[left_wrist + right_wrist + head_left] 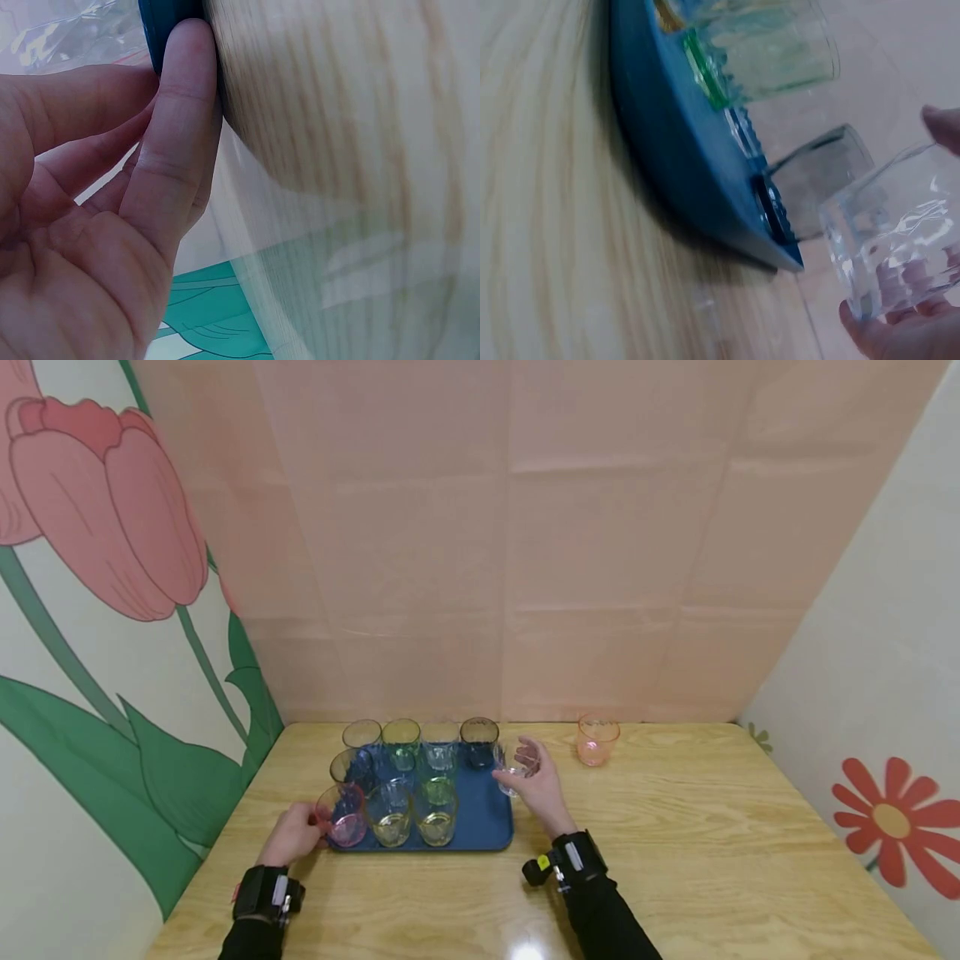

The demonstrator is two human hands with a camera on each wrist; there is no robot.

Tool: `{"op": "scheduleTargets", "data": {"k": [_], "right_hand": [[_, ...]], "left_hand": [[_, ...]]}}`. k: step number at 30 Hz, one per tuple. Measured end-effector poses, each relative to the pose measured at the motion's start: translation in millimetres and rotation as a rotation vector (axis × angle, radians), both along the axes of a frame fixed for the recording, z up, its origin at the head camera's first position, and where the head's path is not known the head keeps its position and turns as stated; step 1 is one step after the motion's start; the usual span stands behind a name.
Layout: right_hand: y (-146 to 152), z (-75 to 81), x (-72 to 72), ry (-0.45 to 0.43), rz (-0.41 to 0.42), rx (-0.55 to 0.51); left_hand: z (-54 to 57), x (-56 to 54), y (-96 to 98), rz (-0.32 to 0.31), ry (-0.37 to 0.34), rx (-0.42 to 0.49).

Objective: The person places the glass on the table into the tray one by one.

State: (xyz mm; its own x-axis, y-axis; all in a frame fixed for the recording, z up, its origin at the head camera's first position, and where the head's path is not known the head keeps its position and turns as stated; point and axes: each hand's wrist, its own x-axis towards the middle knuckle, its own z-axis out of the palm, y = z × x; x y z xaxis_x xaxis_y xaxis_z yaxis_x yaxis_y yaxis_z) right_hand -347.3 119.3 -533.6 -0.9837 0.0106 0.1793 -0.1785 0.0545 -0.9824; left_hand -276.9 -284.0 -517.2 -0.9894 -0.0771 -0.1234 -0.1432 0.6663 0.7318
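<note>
At the near left corner of a blue tray point(480, 835), my left hand point(291, 835) pinches the tray's edge, thumb on one side and fingers on the other, as the left wrist view shows. Beside it on the tray stands a pink glass point(347, 828). My right hand point(542, 785) grips a clear glass point(900, 232) at the tray's right side, held tilted above the table. Nearest to that glass is a dark grey glass point(480, 745) in the tray's back right corner. Several more tumblers fill the tray's left and middle, among them a green glass point(772, 60) and a yellow glass point(437, 827).
An orange-pink glass point(597, 742) stands off the tray, at the back of the wooden table point(712, 827). A pink sheet point(600, 543) hangs behind the table's back edge. Walls with painted flowers rise at left and right.
</note>
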Motion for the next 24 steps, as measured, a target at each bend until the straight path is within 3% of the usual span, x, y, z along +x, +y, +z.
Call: {"op": "scheduleTargets", "data": {"k": [17,24], "right_hand": [[-27.4,-1.8,10.5,-0.042,0.049,0.128],[-32.6,-4.8,10.0,-0.022,0.095,0.110]], "left_hand": [[1.3,1.9,-0.8,0.013,-0.001,-0.003],[4.5,0.8,2.0,-0.004,-0.001,-0.004]]}}
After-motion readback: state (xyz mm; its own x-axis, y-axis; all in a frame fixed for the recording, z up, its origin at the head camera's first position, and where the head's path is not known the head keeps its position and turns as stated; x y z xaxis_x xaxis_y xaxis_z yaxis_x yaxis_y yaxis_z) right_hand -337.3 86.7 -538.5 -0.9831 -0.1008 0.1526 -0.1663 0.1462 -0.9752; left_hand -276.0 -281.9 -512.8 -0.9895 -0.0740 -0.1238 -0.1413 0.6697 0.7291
